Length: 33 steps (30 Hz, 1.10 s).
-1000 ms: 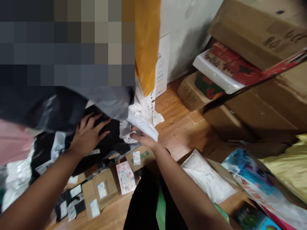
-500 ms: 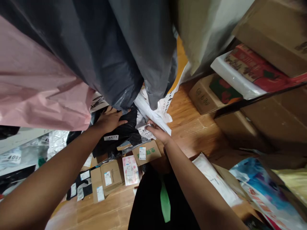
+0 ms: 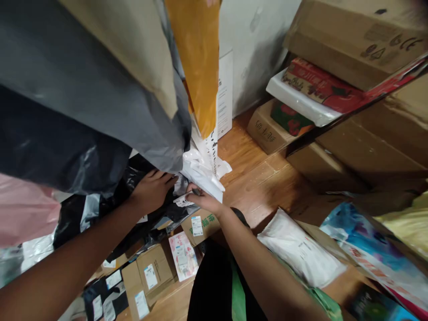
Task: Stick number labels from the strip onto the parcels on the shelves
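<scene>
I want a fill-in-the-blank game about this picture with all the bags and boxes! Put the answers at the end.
1. The ____ hand is the one nearer the pink bag.
2. The package just above the right hand in the picture is ____.
3. The big writing on the cardboard box below that hand is ____.
4. The floor looks like it is made of ____.

Missing words: left; white; green; wood.

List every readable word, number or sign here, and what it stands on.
"CE", beside a triangle sign: top right carton.
"40", rest unclear: white tag by the right hand.
Too small or blurred to read: red box, handwritten carton, green-lettered carton, shipping labels, blue-white bag, white bag, white panel.
</scene>
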### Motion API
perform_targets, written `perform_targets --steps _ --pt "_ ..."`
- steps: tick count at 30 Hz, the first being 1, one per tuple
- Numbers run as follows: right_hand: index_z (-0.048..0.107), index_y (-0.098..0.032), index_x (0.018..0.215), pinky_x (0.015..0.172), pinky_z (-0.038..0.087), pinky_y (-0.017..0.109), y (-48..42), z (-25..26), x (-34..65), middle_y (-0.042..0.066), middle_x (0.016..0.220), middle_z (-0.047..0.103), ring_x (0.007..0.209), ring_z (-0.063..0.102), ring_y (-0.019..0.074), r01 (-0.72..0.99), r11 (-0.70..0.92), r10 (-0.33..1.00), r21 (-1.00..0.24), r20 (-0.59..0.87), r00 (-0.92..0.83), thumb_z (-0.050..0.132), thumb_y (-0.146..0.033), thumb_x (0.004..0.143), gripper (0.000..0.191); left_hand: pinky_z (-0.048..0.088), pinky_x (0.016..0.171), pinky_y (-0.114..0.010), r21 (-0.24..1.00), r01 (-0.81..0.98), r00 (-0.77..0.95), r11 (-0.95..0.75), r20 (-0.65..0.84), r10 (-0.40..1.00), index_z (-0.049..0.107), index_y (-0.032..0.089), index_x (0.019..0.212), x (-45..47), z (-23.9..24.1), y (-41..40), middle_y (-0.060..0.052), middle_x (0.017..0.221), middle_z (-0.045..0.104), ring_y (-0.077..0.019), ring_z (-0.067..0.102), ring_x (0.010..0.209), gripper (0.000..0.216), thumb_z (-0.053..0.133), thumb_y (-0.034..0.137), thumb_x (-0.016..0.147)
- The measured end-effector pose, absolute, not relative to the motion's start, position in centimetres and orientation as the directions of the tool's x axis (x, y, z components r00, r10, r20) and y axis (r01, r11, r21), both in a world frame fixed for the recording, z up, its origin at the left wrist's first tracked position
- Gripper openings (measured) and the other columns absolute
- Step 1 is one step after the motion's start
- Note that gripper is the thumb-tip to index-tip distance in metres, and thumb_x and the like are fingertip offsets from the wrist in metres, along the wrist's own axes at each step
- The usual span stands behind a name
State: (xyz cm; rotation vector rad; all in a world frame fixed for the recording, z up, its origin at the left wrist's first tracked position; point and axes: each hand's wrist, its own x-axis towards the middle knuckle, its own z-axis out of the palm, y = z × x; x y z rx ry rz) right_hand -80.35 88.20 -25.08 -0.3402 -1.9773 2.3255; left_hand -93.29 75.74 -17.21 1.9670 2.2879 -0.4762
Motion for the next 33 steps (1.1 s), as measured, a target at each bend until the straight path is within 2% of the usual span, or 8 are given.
perform_targets --steps 8,16,21,28,33 --pt "0.047 -0.022 0.061 0.071 0.035 0.027 88.6 -24.7 -80.3 -0.005 0.061 0.042 0.066 0.042 0.0135 0.084 -0.214 0.182 -0.973 -0.124 -0.976 0.055 -0.029 0.068 0.012 0.033 0.103 -0.042 -0.182 0.975 -0.17 0.129 -0.231 0.958 0.063 0.022 0.117 -93.4 -17.5 74.1 -0.008 0.124 0.062 -0.0268 0.047 0.123 0.046 0.046 0.008 0.076" --pt "0.052 -0.022 0.066 0.075 0.038 0.027 88.8 -25.2 -80.2 -0.005 0.066 0.047 0.07 0.046 0.0138 0.123 -0.248 0.189 -0.961 -0.173 -0.967 0.058 -0.027 0.068 0.008 0.034 0.103 -0.043 -0.169 0.962 -0.25 0.215 -0.225 0.942 0.065 0.026 0.113 -92.8 -17.9 74.1 -0.006 0.119 0.065 -0.0253 0.054 0.113 0.045 0.045 0.008 0.077" --pt "0.054 -0.023 0.067 0.078 0.038 0.028 88.9 -25.0 -80.2 -0.004 0.068 0.05 0.074 0.048 0.0147 0.142 -0.207 0.234 -0.968 -0.19 -0.953 0.06 -0.025 0.067 0.006 0.034 0.103 -0.045 -0.172 0.958 -0.267 0.23 -0.242 0.933 0.064 0.028 0.114 -92.8 -17.8 73.9 -0.005 0.116 0.066 -0.026 0.053 0.112 0.045 0.045 0.01 0.078" --pt "0.052 -0.023 0.063 0.074 0.038 0.027 88.9 -24.3 -80.0 -0.005 0.064 0.047 0.07 0.046 0.0142 0.134 -0.237 0.218 -0.962 -0.187 -0.958 0.059 -0.023 0.066 0.008 0.042 0.086 -0.055 -0.182 0.939 -0.333 0.291 -0.275 0.902 0.059 0.025 0.122 -91.8 -17.1 73.6 -0.007 0.124 0.063 -0.0345 0.05 0.112 0.041 0.039 0.021 0.086" --pt "0.053 -0.022 0.063 0.077 0.039 0.028 89.1 -24.6 -80.1 -0.005 0.066 0.05 0.074 0.048 0.015 0.14 -0.282 0.236 -0.949 -0.21 -0.949 0.061 -0.026 0.064 0.009 0.043 0.083 -0.052 -0.215 0.93 -0.348 0.298 -0.254 0.902 0.061 0.024 0.119 -91.7 -17.6 73.4 -0.009 0.115 0.067 -0.0326 0.055 0.107 0.04 0.041 0.022 0.085"
